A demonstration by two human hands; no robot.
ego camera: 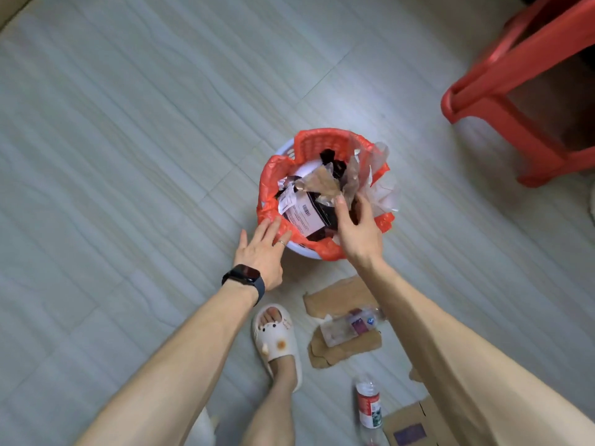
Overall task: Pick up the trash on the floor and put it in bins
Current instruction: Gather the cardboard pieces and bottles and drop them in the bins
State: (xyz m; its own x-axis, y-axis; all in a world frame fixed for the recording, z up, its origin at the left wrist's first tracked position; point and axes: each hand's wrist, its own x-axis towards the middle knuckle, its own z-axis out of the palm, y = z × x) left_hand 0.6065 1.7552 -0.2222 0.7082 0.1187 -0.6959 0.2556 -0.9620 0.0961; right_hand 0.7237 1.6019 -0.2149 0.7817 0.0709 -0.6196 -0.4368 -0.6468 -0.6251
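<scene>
- My left hand (262,249), fingers straight, rests on the bin (284,148) rim, frame centre.
- My right hand (357,231) pinches a crumpled wrapper (322,185) above the bin.

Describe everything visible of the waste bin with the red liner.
The bin is a round white plastic basket with a perforated wall, lined with a red bag folded over its rim. It stands upright on the pale floor, heaped with dark wrappers, a barcoded label and clear plastic. The left hand rests straight fingers on its near rim; the right hand pinches a clear wrapper above it.
</scene>
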